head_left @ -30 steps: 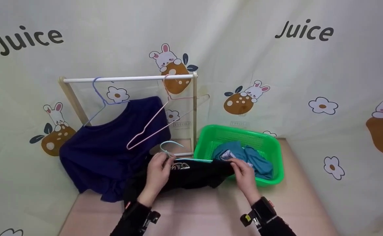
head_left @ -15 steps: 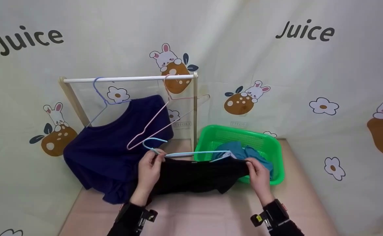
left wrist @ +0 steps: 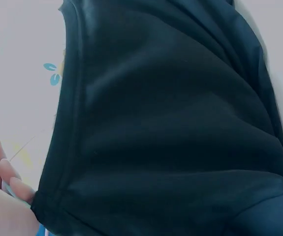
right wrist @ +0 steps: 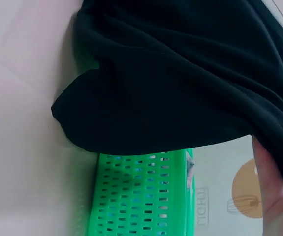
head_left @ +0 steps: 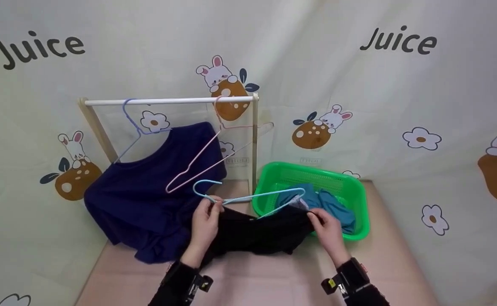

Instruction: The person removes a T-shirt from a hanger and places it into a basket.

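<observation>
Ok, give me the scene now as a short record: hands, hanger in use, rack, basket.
left hand: holds the light-blue hanger near its hook
right hand: pinches the edge of the black garment
hanger end nearest right hand: outside the black garment
rack: blue hanger with navy garment; bare pink hanger
green basket: teal cloth inside

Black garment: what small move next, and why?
Probably the right hand should draw the black garment over the right end of the light-blue hanger: that end sits bare above the garment, and the left hand pinches the hanger near its hook.
</observation>
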{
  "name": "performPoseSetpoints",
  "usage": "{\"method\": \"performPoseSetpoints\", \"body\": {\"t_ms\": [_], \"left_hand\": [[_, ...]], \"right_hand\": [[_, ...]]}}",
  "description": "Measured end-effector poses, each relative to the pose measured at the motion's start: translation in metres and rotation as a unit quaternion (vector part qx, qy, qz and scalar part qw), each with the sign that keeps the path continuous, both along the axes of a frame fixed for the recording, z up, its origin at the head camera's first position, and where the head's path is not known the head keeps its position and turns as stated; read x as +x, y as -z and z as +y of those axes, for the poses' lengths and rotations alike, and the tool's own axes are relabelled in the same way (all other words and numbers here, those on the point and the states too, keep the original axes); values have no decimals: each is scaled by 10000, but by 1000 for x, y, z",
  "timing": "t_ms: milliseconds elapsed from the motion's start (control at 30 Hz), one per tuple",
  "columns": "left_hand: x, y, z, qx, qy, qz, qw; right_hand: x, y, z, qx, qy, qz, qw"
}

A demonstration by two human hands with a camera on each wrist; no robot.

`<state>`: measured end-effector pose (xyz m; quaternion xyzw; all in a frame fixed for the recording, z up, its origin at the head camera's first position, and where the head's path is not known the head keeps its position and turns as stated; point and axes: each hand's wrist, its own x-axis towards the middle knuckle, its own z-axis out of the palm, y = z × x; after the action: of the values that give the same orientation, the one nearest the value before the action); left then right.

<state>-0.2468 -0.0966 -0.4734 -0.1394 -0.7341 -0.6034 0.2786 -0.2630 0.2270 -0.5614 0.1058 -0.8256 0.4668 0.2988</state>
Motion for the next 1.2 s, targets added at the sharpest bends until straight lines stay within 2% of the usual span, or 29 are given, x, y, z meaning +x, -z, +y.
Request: {"method": "performPoseSetpoints", "body": {"t_ms": [100,233,333,500,733,967,1100,1200], "left_hand": [[0,0,5,39,77,-22,10000],[-2,-1,10,199,307,-37,9993],[-10,6,14,416,470,-27,9980],[-22,15,19,868,610,153,9942],[-24,5,20,1286,617,650,9876],[-24,-9,9,1988,627,890,9740],[-26,-18,-3,2148,439,1076,9697],[-28,-20,-13,2004,153,1120,9732]], "right_hand": [[-1,3,-3,215,-122,-154,9996],[0,8,-6,312,-486,-385,9976],[1,12,-8,252,-736,-576,9953],[3,19,-13,350,-915,-833,9917],[4,28,-15,577,-947,-1000,9888],[5,33,-14,738,-958,-1097,9866],[5,35,-11,695,-822,-1117,9879],[5,35,-6,549,-556,-1145,9903]]}}
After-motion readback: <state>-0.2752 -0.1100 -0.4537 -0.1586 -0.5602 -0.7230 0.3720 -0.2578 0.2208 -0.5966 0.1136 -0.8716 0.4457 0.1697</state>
